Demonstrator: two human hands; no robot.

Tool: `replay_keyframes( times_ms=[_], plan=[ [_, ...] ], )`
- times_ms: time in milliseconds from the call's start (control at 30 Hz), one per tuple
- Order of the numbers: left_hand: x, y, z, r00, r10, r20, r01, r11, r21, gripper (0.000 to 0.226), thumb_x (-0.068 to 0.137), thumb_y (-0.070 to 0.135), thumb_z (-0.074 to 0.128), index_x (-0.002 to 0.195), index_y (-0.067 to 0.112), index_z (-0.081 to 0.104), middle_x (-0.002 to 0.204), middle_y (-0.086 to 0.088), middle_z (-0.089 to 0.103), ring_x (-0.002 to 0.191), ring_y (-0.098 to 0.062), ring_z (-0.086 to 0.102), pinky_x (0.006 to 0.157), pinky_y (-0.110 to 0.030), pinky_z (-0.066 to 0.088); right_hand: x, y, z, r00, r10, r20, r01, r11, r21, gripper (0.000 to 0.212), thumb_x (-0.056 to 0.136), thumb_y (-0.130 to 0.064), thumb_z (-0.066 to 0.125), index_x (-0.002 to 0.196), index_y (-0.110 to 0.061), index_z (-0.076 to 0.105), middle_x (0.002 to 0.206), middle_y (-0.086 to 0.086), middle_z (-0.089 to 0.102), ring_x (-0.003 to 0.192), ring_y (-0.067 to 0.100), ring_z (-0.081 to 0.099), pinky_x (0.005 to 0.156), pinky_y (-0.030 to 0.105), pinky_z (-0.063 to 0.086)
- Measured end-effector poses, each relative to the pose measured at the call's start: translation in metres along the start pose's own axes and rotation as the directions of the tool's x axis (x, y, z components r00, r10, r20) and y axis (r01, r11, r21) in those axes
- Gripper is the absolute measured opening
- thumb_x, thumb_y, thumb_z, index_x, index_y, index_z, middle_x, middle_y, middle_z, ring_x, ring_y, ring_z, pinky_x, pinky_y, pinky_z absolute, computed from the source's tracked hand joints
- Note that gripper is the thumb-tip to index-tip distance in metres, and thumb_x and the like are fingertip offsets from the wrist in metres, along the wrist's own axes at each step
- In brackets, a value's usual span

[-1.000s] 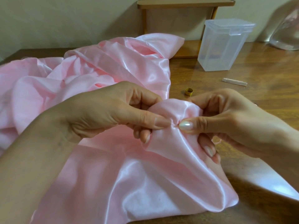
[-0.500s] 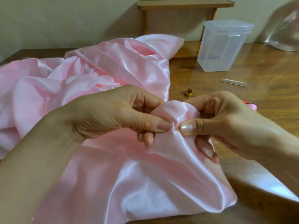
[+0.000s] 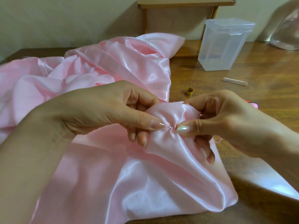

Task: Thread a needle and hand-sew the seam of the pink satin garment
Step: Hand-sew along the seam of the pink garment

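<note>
Both hands meet mid-frame over the shiny pink satin garment, which sprawls across the brown wooden table from nine o'clock down to five. The left hand pinches a gathered fold of satin between thumb and curled fingers. The right hand pinches the same pucker from the three o'clock side, thumb tips nearly touching. A thin glint sits between them, too small to call. At one o'clock stands a clear lidded plastic box, and a small gold ring lies near the right knuckles.

Soft, warm indoor light; glare streaks the pink satin, edges bow, forearms slightly blurred.
</note>
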State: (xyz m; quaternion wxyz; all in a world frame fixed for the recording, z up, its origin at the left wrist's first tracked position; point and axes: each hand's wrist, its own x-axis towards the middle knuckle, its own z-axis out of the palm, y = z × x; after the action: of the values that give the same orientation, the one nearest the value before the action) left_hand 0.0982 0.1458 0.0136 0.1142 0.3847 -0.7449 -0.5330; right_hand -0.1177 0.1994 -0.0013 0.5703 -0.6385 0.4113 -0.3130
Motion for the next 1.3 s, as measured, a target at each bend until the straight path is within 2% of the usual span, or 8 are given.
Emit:
replay_keyframes(
  times_ms=[333, 633, 800, 833, 933, 1133, 1267, 1300],
  plan=[
    [0.001, -0.003, 0.005, 1.000, -0.006, 0.008, 0.006, 1.000, 0.009, 0.040, 0.057, 0.036, 0.077, 0.079, 0.002, 0.071, 0.064, -0.030, 0.058, 0.054, -0.030, 0.054, 0.051, -0.028, 0.047, 0.001, 0.000, -0.001, 1.000, 0.014, 0.016, -0.014, 1.000, -0.015, 0.014, 0.062, -0.012, 0.075, 0.070, -0.001, 0.072, 0.053, 0.020, 0.058, 0.033, 0.019, 0.053, 0.037, 0.024, 0.045],
    [0.000, 0.001, 0.007, 1.000, -0.028, 0.004, 0.028, 0.999, 0.023, 0.039, 0.057, 0.038, 0.077, 0.077, 0.005, 0.072, 0.062, -0.030, 0.058, 0.054, -0.030, 0.055, 0.053, -0.031, 0.047, -0.001, -0.003, 0.001, 0.998, 0.016, -0.054, -0.019, 0.998, -0.059, 0.023, 0.057, -0.015, 0.075, 0.066, 0.004, 0.068, 0.050, 0.023, 0.055, 0.031, 0.020, 0.051, 0.037, 0.021, 0.044],
    [0.001, 0.002, 0.007, 0.999, -0.021, -0.037, 0.024, 0.995, 0.096, 0.063, 0.045, 0.067, 0.081, 0.073, 0.011, 0.072, 0.060, -0.025, 0.061, 0.052, -0.021, 0.058, 0.054, -0.028, 0.046, 0.000, -0.004, 0.002, 0.995, 0.025, -0.098, -0.034, 0.995, -0.090, 0.037, 0.056, -0.020, 0.074, 0.074, 0.011, 0.066, 0.045, 0.021, 0.054, 0.029, 0.020, 0.049, 0.036, 0.022, 0.043],
    [0.001, 0.004, 0.007, 1.000, -0.029, 0.005, 0.029, 0.997, 0.065, 0.057, 0.048, 0.059, 0.084, 0.073, 0.009, 0.072, 0.058, -0.023, 0.061, 0.052, -0.022, 0.058, 0.052, -0.027, 0.047, 0.000, -0.004, 0.003, 0.994, 0.030, -0.106, -0.041, 0.994, -0.102, 0.039, 0.056, -0.021, 0.074, 0.075, 0.012, 0.065, 0.044, 0.020, 0.054, 0.029, 0.020, 0.049, 0.035, 0.022, 0.043],
    [-0.001, 0.012, 0.010, 0.997, 0.012, 0.071, -0.013, 1.000, 0.017, 0.006, 0.067, 0.019, 0.076, 0.066, 0.014, 0.073, 0.049, -0.005, 0.062, 0.045, -0.009, 0.059, 0.047, -0.016, 0.046, -0.001, -0.004, 0.004, 0.990, 0.045, -0.134, -0.065, 0.988, -0.143, 0.036, 0.057, -0.023, 0.074, 0.069, 0.009, 0.063, 0.039, 0.015, 0.054, 0.028, 0.020, 0.050, 0.037, 0.020, 0.042],
    [0.000, 0.018, 0.019, 1.000, 0.011, 0.015, -0.012, 0.999, 0.034, 0.008, 0.071, 0.011, 0.069, 0.064, 0.008, 0.067, 0.045, -0.002, 0.061, 0.041, -0.006, 0.057, 0.045, -0.014, 0.046, -0.002, -0.003, 0.009, 0.977, 0.033, -0.211, -0.099, 0.946, -0.310, 0.027, 0.070, -0.015, 0.078, 0.065, 0.004, 0.060, 0.038, 0.006, 0.054, 0.030, 0.021, 0.054, 0.036, 0.030, 0.046],
    [0.004, 0.015, 0.026, 0.997, -0.014, -0.070, 0.022, 0.993, 0.114, 0.013, 0.078, 0.000, 0.067, 0.066, 0.005, 0.066, 0.047, -0.005, 0.063, 0.041, -0.008, 0.059, 0.047, -0.017, 0.048, -0.001, 0.001, 0.019, 0.953, -0.073, -0.293, -0.092, 0.855, -0.510, 0.027, 0.074, -0.019, 0.078, 0.060, -0.006, 0.059, 0.043, -0.004, 0.055, 0.031, 0.014, 0.051, 0.034, 0.029, 0.042],
    [0.005, 0.014, 0.029, 0.996, -0.015, -0.089, 0.027, 0.991, 0.133, 0.015, 0.079, 0.000, 0.066, 0.065, 0.005, 0.065, 0.046, -0.004, 0.062, 0.041, -0.008, 0.059, 0.048, -0.017, 0.048, 0.000, 0.001, 0.021, 0.948, -0.103, -0.300, -0.085, 0.828, -0.554, 0.027, 0.075, -0.018, 0.077, 0.060, -0.006, 0.059, 0.051, -0.006, 0.057, 0.040, 0.017, 0.054, 0.036, 0.027, 0.040]
  ],
)
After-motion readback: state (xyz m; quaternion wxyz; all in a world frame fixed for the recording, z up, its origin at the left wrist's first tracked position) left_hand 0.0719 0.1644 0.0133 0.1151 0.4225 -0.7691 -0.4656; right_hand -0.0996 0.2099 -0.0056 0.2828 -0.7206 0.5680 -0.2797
